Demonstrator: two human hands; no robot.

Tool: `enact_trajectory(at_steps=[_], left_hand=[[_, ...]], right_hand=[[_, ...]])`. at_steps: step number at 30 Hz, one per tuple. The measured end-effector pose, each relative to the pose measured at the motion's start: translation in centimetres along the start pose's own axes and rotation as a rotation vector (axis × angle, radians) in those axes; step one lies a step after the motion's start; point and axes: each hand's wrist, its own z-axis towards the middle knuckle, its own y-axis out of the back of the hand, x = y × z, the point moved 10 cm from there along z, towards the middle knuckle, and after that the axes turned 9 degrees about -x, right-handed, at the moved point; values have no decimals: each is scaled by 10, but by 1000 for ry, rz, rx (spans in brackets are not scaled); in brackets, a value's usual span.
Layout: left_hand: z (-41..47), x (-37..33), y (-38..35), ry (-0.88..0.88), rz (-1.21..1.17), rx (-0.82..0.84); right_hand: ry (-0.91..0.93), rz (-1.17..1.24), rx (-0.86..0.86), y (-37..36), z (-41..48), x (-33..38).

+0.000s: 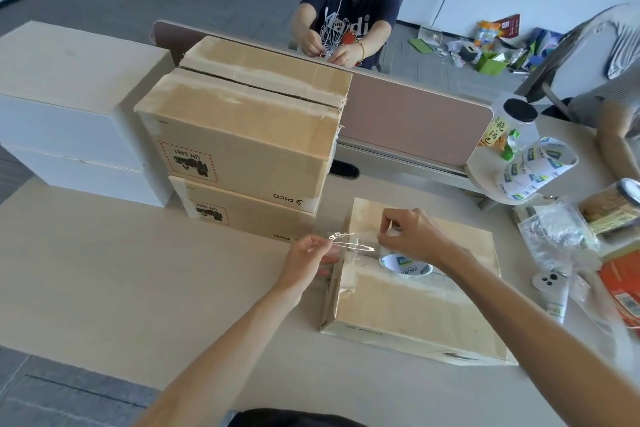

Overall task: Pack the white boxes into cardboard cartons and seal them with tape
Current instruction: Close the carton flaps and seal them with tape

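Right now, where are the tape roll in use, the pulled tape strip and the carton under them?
tape roll (407, 266): head view, on its white printed core.
tape strip (353, 243): head view, middle of the stretched clear length.
carton (415, 308): head view, bare top face nearer the camera.

Upper stacked carton (242, 135): I read "UN 3481" in a red dashed label, plus "PICO", both upside down.
Lower stacked carton (249, 215): the same "UN 3481" label and "PICO", inverted.
Tape roll (407, 265): "deli" on its inner core.
Spare tape rolls (533, 166): repeated "deli" logos.
Jar (498, 128): Chinese characters I can't read.
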Motion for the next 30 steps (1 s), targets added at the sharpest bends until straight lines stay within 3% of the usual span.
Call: enact_trajectory(at_steps=[8,16,30], left_hand=[[1,8,-7,51,-10,22],[3,-2,10,9,70,-29],[14,7,8,34,172,23]], right_hand=[[-17,5,-53,-5,-2,-8],[12,-5,21,-8,6,-3],[12,-124,43,-11,6,1]])
